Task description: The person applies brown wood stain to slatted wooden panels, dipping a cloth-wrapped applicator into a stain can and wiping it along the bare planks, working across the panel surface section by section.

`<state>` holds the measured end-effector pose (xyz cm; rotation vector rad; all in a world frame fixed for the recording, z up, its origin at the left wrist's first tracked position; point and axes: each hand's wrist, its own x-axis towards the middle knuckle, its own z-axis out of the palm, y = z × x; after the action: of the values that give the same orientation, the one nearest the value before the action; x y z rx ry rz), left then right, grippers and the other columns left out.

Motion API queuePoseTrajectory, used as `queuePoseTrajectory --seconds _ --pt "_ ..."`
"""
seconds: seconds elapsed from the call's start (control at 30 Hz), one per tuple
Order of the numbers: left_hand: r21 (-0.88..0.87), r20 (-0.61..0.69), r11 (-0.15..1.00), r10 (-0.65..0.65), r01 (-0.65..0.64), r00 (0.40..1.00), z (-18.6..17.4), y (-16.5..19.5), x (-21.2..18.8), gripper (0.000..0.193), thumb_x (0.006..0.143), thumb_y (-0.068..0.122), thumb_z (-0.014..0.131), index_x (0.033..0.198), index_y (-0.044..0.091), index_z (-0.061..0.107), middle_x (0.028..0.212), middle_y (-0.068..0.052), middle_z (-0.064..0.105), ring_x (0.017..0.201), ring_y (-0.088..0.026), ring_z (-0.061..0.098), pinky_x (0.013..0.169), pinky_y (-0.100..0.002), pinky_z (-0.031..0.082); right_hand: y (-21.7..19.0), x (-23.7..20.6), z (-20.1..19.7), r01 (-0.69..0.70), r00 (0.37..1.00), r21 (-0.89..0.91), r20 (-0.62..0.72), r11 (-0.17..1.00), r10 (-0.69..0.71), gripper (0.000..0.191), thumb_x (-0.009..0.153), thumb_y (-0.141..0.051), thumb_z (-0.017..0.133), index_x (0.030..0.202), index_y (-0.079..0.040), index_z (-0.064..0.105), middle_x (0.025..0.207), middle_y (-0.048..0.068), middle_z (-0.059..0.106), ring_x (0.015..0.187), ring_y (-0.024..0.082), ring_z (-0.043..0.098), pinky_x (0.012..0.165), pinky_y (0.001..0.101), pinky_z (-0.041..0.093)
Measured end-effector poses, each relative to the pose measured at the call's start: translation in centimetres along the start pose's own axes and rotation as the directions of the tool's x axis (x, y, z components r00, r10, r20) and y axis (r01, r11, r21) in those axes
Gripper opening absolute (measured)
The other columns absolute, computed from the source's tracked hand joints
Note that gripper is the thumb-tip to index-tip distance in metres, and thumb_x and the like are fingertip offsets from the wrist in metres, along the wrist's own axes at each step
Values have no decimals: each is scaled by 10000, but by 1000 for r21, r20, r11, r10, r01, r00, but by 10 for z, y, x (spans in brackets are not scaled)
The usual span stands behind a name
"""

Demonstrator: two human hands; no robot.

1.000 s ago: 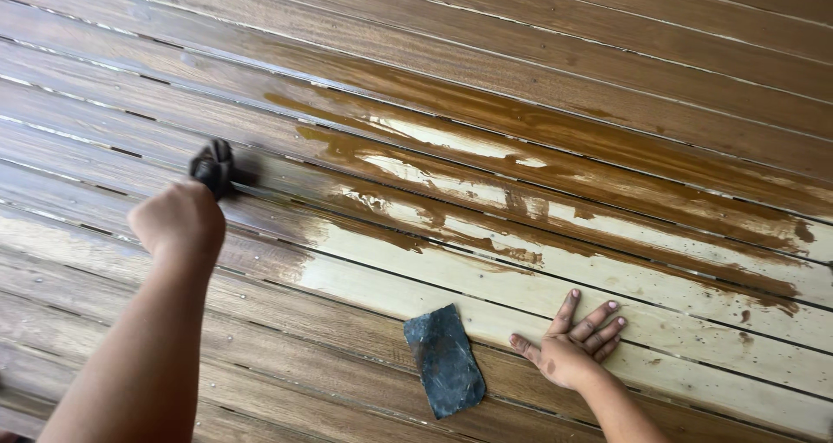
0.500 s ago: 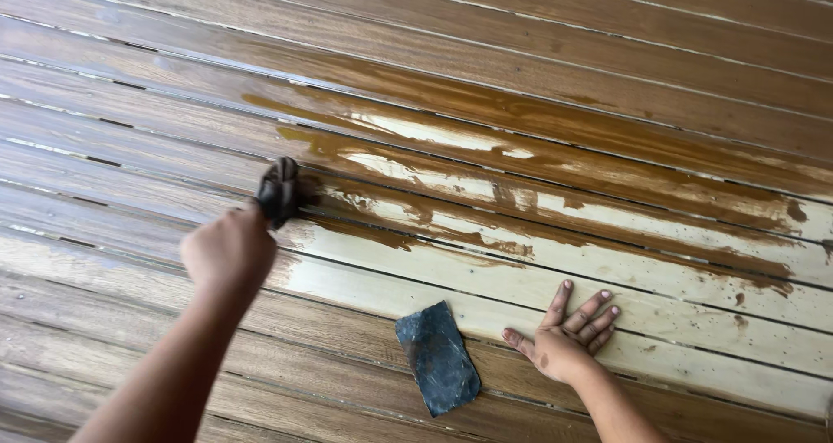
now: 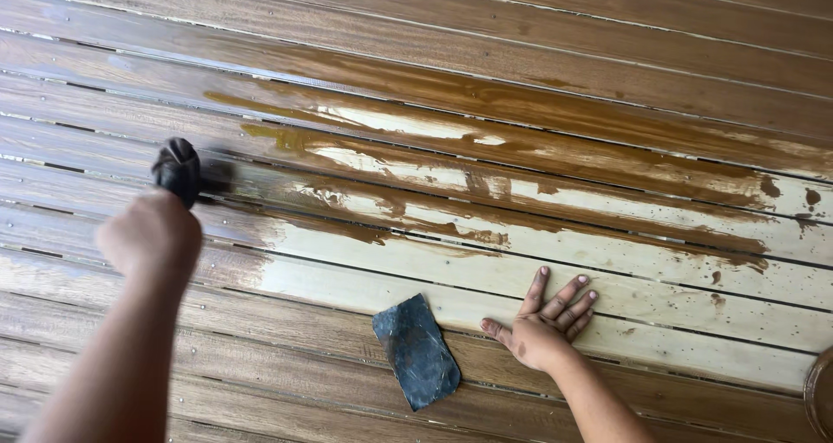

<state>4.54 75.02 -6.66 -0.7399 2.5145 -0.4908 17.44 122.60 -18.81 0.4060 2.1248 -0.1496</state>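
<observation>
brush [image 3: 180,170], dark and blurred with motion, sits against the wooden deck boards [image 3: 538,35] near the left side of the view, gripped in the person's left hand [image 3: 149,235]. that hand is closed into a fist around the handle, so only the dark head pokes out above the knuckles, touching the planks where a wet brown coat meets an already dark stretch. it looks like a stubby brush, though the blur makes it hard to be sure it is not a wad of cloth.

the person's right hand [image 3: 545,321] lies flat on a pale, bare plank toward the lower middle, fingers spread wide and pointing up and to the right, holding nothing, with the forearm running off the bottom edge.

just to the left of that hand, close but not touching it, a dark grey-blue sheet of sandpaper [image 3: 416,351] lies flat across two boards, roughly four-sided and tilted.

the planks run across the view, slanting slightly down to the right, with thin dark gaps between them. a wide patch of wet brown stain [image 3: 451,91] streaks the middle boards, glossy in places, with pale unstained wood [image 3: 486,274] showing through and below it. small brown drips [image 3: 811,196] dot the light wood at the far right. a curved brown rim of a round container [image 3: 820,395] peeks in at the lower right edge.
</observation>
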Motion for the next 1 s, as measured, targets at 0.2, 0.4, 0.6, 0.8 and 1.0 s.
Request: queuePoseTrajectory --seconds 0.2,0.4,0.6,0.8,1.0 --pt "-125 53 992 25 -18 998 -3 53 -52 314 1070 225 477 1004 56 734 866 -126 786 685 -195 755 547 -316 573 -3 1 -1 48 999 2 -6 999 -48 1444 779 -878 515 1465 -69 -465 1317 466 -566 1184 688 -495 1039 791 -167" --pt "-276 78 957 111 -86 991 -16 115 -117 289 1056 214 486 1022 27 704 871 -155 781 705 -223 766 574 -348 605 -5 -8 -13 119 993 -17 6 993 -119 1483 744 -897 537 1472 -75 -459 1318 467 -557 1185 691 -482 1042 798 -152" --pt "-308 -99 912 252 -270 963 -12 202 -201 217 968 123 527 1018 44 722 986 -146 758 868 -281 763 708 -386 607 35 -10 -23 316 941 144 81 938 -329 1379 722 -877 560 1574 -200 -288 1456 313 -537 1354 545 -455 1148 728 -82" --pt "-351 -71 879 320 -324 945 -29 279 -279 228 973 131 528 1027 49 735 1012 -161 757 893 -289 755 741 -388 601 165 7 -25 532 839 627 -300 569 -454 951 856 -679 620 1604 -179 313 1701 149 244 1422 424 466 1035 550 512" --pt "-347 -69 859 377 -377 924 -48 349 -353 220 972 126 531 1021 43 729 1002 -170 748 864 -280 760 729 -378 608 284 16 -38 476 685 113 -669 872 -287 695 905 -444 648 1448 -56 454 1632 225 282 1485 412 328 1149 467 410"
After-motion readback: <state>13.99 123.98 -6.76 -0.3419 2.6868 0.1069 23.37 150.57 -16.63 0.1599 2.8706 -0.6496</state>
